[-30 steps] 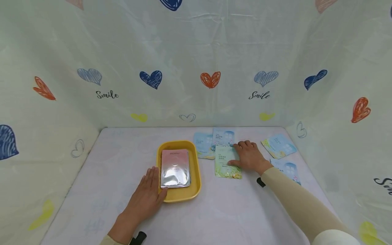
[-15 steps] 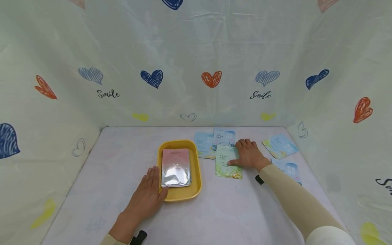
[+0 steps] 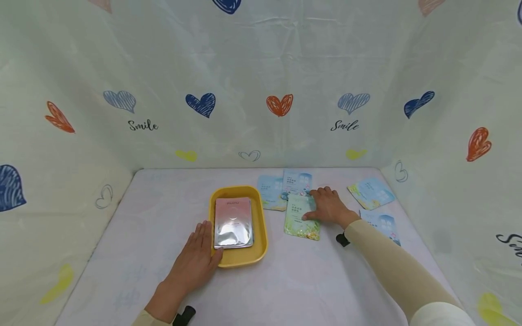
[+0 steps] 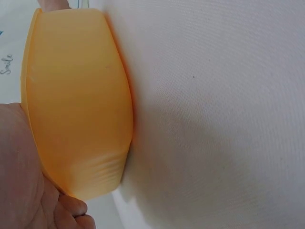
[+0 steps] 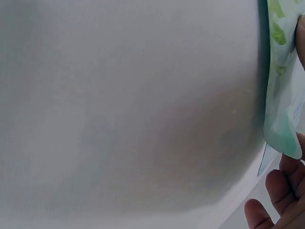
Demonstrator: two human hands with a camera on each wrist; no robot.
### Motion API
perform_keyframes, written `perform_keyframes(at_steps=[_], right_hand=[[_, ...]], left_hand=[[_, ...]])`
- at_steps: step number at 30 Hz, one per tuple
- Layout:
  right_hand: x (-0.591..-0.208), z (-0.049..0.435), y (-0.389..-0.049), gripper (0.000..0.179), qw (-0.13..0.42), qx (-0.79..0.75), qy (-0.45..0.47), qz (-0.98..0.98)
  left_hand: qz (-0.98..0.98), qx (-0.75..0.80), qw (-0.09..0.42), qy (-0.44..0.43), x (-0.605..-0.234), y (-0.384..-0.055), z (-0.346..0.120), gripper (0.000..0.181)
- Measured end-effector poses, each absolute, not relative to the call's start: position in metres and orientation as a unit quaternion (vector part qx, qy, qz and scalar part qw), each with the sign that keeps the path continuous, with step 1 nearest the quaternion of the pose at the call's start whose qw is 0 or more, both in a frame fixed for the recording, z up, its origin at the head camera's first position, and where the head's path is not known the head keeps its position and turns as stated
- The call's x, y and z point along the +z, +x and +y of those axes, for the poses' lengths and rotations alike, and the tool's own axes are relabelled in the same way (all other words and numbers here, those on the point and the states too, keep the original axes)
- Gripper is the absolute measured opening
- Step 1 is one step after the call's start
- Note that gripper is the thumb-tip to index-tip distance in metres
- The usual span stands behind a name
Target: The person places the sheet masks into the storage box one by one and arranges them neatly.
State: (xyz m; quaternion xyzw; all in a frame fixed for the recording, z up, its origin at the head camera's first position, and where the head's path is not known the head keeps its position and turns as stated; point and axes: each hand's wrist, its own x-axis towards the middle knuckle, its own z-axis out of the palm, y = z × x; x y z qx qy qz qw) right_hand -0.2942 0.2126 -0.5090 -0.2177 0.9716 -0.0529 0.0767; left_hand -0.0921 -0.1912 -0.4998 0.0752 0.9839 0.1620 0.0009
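My left hand (image 3: 193, 258) rests with straight fingers along the left rim of a yellow tray (image 3: 261, 253). In the left wrist view, the palm lies against the rim of that tray (image 4: 78, 105). A pink and silver sheet mask packet (image 3: 234, 224) lies flat inside it. Right of the tray, my right hand (image 3: 330, 209) pinches a green sheet mask packet (image 3: 299, 219), thumb on its face and fingers at its far right corner. Up close in the right wrist view, one corner of the green packet (image 5: 283, 119) bends up at the fingertips.
Two blue packets, a left one (image 3: 270, 192) and an overlapping one (image 3: 297, 182), lie behind the green packet. Two more lie at the right, a far packet (image 3: 371, 194) and a nearer packet (image 3: 381, 225) partly behind the sleeve. A heart-printed cloth (image 3: 244, 68) surrounds the white table (image 3: 163, 203).
The green packet has turned slightly, its near end shifting left, with my right hand still at its corner. My left hand stays on the tray.
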Motion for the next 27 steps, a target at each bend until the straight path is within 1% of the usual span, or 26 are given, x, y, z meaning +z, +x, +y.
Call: perform_keyframes(at_steps=[5, 9, 14, 16, 19, 21, 25, 27], right_hand=[[-0.510, 0.210, -0.294, 0.087, 0.081, -0.055, -0.218, 0.971], [-0.509, 0.208, -0.293, 0.081, 0.093, -0.078, -0.205, 0.971], [-0.505, 0.205, -0.290, 0.089, 0.115, -0.121, -0.181, 0.969], [-0.503, 0.204, -0.289, 0.094, 0.118, -0.150, -0.170, 0.967], [-0.499, 0.204, -0.287, 0.094, 0.113, -0.205, -0.156, 0.960], [-0.496, 0.203, -0.287, 0.087, 0.110, -0.243, -0.140, 0.954], [-0.492, 0.202, -0.288, 0.061, 0.117, -0.322, -0.082, 0.936], [-0.492, 0.203, -0.288, 0.053, 0.129, -0.355, -0.052, 0.924]], left_hand=[[0.983, 0.167, 0.000, 0.074, -0.501, -0.092, -0.191, 0.084], [0.983, 0.169, -0.003, 0.076, -0.501, -0.092, -0.192, 0.083], [0.983, 0.170, -0.002, 0.076, -0.502, -0.092, -0.192, 0.083], [0.983, 0.169, 0.001, 0.075, -0.502, -0.092, -0.192, 0.084], [0.983, 0.170, 0.006, 0.073, -0.501, -0.092, -0.191, 0.084], [0.983, 0.171, 0.007, 0.072, -0.501, -0.092, -0.191, 0.084], [0.982, 0.176, 0.005, 0.073, -0.500, -0.092, -0.192, 0.083], [0.981, 0.178, 0.006, 0.073, -0.500, -0.092, -0.192, 0.084]])
